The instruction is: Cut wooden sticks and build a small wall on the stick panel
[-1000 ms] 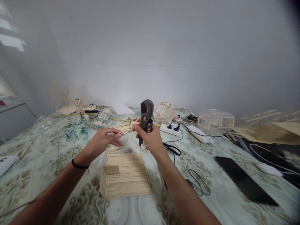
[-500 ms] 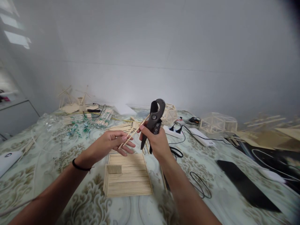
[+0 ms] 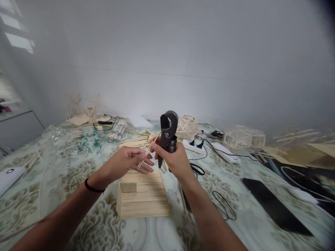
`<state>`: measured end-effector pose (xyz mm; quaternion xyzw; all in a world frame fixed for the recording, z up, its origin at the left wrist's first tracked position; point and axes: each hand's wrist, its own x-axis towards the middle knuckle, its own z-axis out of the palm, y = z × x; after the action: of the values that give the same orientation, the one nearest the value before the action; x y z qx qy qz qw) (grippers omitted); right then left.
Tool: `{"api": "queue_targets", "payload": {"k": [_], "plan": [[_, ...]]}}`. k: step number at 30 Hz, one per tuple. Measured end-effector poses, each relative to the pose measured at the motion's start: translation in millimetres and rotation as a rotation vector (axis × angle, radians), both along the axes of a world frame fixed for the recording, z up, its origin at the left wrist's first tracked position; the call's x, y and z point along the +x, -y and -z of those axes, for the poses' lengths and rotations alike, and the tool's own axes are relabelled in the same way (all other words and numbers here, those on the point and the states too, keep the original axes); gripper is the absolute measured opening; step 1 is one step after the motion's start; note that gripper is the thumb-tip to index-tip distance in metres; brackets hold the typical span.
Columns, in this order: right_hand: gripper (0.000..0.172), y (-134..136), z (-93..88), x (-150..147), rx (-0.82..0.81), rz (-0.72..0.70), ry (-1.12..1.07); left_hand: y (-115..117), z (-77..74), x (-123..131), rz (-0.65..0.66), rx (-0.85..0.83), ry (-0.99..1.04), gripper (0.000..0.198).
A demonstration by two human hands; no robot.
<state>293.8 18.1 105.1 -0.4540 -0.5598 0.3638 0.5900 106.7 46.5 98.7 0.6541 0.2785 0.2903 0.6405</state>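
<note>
Thin wooden sticks are pinched between the thumb and fingers of my left hand, whose other fingers spread out beneath them. My right hand grips a dark hand cutter with a hooked jaw, held upright. The fingertips of that hand also touch the upper part of the sticks, beside the cutter. Below both hands, a small structure of sticks laid side by side lies on the patterned tablecloth, with a low upright piece at its left.
Loose sticks lie behind my hands. Packaged sticks and stick models are at back left. A power strip, a stick-frame model, cables and a dark flat slab lie to the right.
My right hand and the cutter have moved slightly left, and the cutter has turned. The sticks, spread apart before, now lie close together; my left hand has shifted a little right.
</note>
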Motion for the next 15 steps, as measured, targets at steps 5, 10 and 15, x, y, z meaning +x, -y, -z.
{"api": "queue_targets", "payload": {"k": [5,10,15], "plan": [[0.032,0.5,2.2,1.4,-0.001,-0.007,0.058,1.9,-0.4,0.1,0.003,0.044,-0.044,0.042],[0.032,1.0,7.0,0.5,0.005,0.012,0.107,4.0,-0.8,0.7,-0.037,0.091,-0.087,0.043],[0.032,4.0,9.3,-4.5,0.011,0.030,0.129,5.3,3.3,2.9,-0.072,0.132,-0.067,0.042]]}}
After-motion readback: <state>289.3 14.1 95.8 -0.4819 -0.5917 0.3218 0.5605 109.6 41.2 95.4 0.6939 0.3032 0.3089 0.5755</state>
